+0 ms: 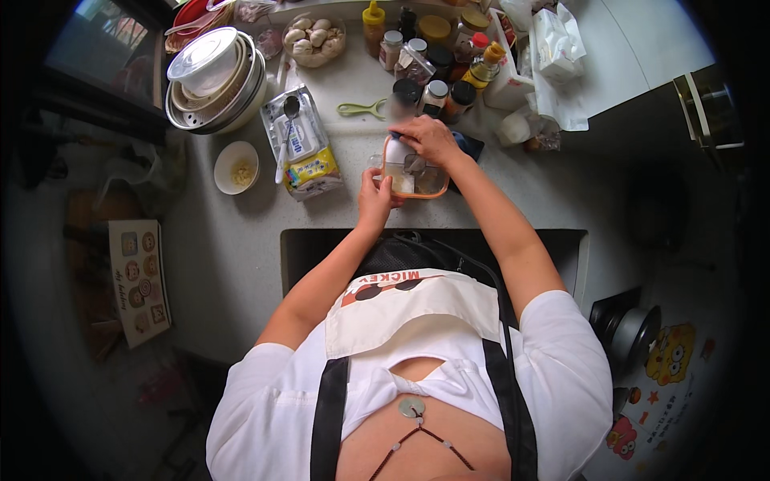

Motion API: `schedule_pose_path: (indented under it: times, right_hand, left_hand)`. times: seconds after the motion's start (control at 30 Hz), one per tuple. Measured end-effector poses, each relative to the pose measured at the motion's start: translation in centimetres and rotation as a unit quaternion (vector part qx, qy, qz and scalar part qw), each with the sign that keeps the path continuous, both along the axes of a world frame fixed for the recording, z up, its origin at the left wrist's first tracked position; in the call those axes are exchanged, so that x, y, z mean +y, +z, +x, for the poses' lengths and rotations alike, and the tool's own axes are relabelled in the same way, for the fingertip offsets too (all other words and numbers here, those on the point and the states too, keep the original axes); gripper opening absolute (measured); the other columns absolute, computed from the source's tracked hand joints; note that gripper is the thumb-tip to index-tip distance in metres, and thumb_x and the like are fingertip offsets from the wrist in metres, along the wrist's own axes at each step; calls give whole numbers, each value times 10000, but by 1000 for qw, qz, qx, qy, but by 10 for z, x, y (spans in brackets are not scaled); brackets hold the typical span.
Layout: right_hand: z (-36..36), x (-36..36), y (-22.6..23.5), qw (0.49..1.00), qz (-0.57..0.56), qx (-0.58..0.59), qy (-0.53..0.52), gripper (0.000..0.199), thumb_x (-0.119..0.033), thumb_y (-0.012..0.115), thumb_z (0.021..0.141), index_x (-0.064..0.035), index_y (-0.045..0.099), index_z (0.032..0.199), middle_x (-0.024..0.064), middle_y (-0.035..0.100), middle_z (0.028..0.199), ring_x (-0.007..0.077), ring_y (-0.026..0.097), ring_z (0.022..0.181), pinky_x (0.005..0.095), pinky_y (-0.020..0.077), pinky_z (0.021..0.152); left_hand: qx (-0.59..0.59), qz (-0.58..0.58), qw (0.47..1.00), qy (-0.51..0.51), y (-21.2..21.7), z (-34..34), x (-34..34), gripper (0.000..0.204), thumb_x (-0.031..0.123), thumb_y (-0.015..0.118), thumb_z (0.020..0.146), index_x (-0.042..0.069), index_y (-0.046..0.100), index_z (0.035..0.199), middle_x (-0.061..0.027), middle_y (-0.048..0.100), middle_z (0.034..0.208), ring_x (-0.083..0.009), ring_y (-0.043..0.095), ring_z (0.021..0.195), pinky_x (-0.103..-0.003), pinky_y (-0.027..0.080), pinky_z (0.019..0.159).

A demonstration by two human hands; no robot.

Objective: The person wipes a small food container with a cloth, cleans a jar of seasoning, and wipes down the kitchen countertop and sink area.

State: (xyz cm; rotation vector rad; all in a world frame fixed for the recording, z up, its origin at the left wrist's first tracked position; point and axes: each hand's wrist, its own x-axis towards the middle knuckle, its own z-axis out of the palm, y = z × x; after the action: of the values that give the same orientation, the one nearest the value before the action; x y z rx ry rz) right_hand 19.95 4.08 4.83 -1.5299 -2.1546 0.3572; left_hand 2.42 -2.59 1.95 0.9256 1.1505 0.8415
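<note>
A clear box with an orange rim sits near the counter's front edge, with pale contents showing through it. My left hand grips its near left side, thumb along the rim. Over its far edge, my right hand has its fingers bent and closed on the rim; the fingertips are partly hidden. Left of the box lies a grey and yellow packet with a spoon resting on it. Beyond the box is a green peeler. A white bowl holding chopped pale bits stands farther left.
Several seasoning jars and bottles crowd the back right. A basket of garlic stands at the back, with stacked bowls and strainers at the back left. A tissue pack lies at the right. The counter's front edge is close to me.
</note>
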Motion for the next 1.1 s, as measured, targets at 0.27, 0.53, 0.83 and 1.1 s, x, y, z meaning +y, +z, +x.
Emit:
schedule_pose_path:
  times: [0.27,0.53,0.83,1.1]
  right_hand:
    - [53,-15,-17,946,-209,219,-116,291,-260,565,791,-68,607,1006,78,629,905,163,581,846,265,428,777]
    - [45,-66,-38,915,-92,337,-200,260,-213,552,816,-27,586,994,100,589,960,183,551,892,267,409,796]
    - [22,-112,-24,936,-38,189,-294,243,-231,586,780,-17,528,879,156,581,821,280,567,769,322,436,700]
    - [16,-117,-7,937,-68,176,-293,202,-194,590,771,-5,571,838,187,601,790,331,590,756,365,459,654]
  left_hand:
    - [-56,-56,997,13,-4,-1,2,251,140,484,869,32,322,1028,-116,477,822,-223,600,579,-314,541,479]
    - [-4,-16,1000,-17,-1,-6,9,239,166,503,862,23,377,1007,-97,484,819,-185,582,552,-296,537,471]
    - [65,82,994,-2,-10,-12,35,241,216,537,851,5,512,964,-44,544,790,-76,503,578,-216,435,518]
    - [164,184,969,22,-22,-25,29,242,188,569,818,17,542,987,-39,504,821,-114,479,734,-251,414,668]
